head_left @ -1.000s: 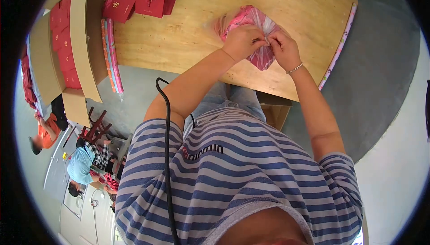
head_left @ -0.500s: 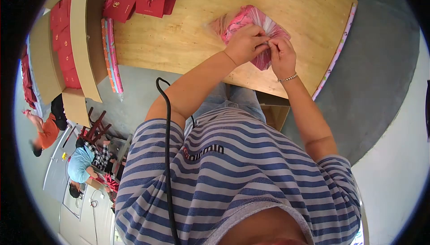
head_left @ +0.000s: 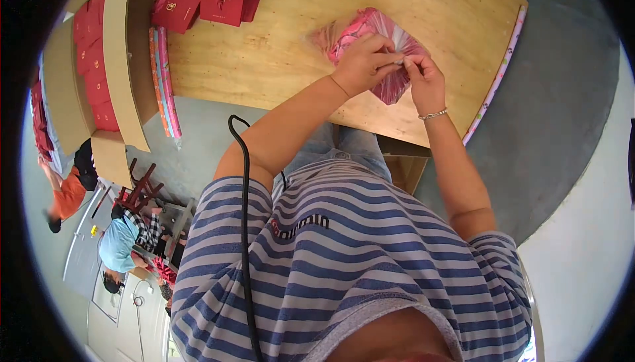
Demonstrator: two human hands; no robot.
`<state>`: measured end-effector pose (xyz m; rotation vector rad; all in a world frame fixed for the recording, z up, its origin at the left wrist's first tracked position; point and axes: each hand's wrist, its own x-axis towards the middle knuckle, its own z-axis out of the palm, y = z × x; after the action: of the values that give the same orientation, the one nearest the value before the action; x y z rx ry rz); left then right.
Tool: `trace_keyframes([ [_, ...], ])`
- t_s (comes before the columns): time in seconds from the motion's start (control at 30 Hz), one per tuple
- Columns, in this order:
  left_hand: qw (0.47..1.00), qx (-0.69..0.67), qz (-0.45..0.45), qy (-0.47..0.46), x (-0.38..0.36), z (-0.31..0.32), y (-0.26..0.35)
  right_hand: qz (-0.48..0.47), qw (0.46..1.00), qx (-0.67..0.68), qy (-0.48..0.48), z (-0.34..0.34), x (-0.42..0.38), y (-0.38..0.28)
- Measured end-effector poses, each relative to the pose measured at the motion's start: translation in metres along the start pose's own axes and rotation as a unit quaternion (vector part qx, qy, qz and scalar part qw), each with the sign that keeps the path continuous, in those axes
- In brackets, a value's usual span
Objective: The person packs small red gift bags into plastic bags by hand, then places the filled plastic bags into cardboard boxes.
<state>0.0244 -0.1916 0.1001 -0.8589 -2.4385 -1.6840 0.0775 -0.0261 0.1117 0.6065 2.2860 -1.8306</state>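
A clear plastic bag (head_left: 391, 89) with pink and red contents lies on the wooden table, its film drawn into creases that run toward my fingers. My left hand (head_left: 365, 64) rests over the bag's near left side, thumb and fingers pinching the gathered plastic. Close by on the right, my right hand (head_left: 426, 83) is closed in a pinch, its fingertips almost meeting the left ones at the gather. A small pale bit shows between the fingertips. What exactly the right fingers grip is too small to make out.
Red gift bags (head_left: 225, 1) with ribbons stand at the table's far left. An open carton (head_left: 126, 51) of red boxes is beside patterned rolls (head_left: 165, 81). A long roll (head_left: 496, 74) lines the table's right edge. A black cable (head_left: 246, 230) crosses my shirt. Two people work at left.
My right hand has shifted a little to the right and its fingers have drawn slightly apart from the left ones. My left hand and the bag stay nearly in place.
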Motion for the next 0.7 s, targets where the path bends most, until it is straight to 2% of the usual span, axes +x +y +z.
trace_keyframes([
  [0.17, 0.997, 0.011, 0.072, -0.021, 0.0, 0.001, -0.012, 0.016, 0.999, -0.029, -0.013, 0.0, -0.007, 0.006],
  [0.23, 0.992, 0.057, 0.099, -0.059, 0.003, -0.001, -0.013, 0.014, 0.997, 0.065, 0.029, 0.006, -0.011, 0.007],
  [0.33, 0.99, 0.069, 0.117, -0.046, 0.004, 0.0, -0.014, 0.028, 0.991, 0.116, 0.057, 0.01, -0.014, 0.007],
  [0.57, 0.992, 0.035, 0.093, -0.075, -0.001, -0.005, -0.015, 0.048, 0.991, 0.117, 0.033, 0.005, -0.011, -0.003],
  [0.63, 0.992, 0.049, 0.087, -0.08, -0.001, -0.006, -0.017, 0.006, 1.0, -0.004, 0.023, -0.006, -0.002, -0.018],
  [0.67, 0.992, 0.045, 0.089, -0.081, -0.002, -0.004, -0.018, 0.007, 1.0, -0.006, 0.027, -0.009, -0.002, -0.026],
  [0.7, 0.993, 0.043, 0.083, -0.074, -0.003, -0.002, -0.019, -0.029, 0.991, -0.128, -0.011, -0.012, -0.001, -0.036],
])
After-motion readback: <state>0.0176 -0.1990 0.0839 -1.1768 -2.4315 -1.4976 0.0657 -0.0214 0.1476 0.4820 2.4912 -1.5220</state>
